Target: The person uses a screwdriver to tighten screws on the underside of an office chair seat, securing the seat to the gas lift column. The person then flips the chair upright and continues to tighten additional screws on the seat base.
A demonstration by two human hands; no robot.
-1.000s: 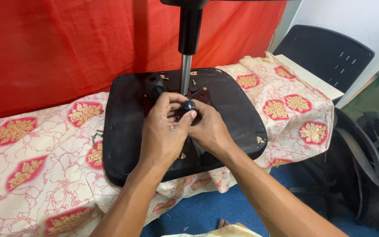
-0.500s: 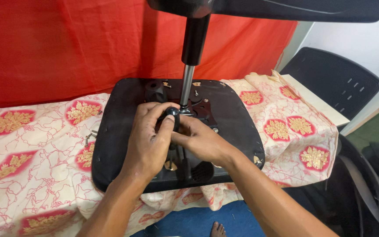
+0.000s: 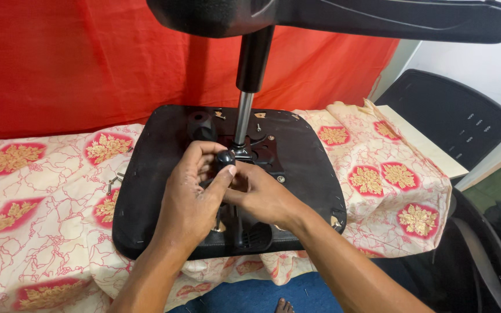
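Both hands work at the column's foot: left hand (image 3: 189, 200) pinches the black knob (image 3: 225, 157), right hand (image 3: 260, 194) curls around the mechanism (image 3: 256, 152). Best brace the seat (image 3: 146, 191), turn gently.

Soft, even daylight fills the frame, brightest on the white wall (image 3: 482, 69) at upper right. The shiny metal column (image 3: 242, 119) catches a pale glare streak. Focus is sharp mid-frame; edges bow slightly from the wide lens.
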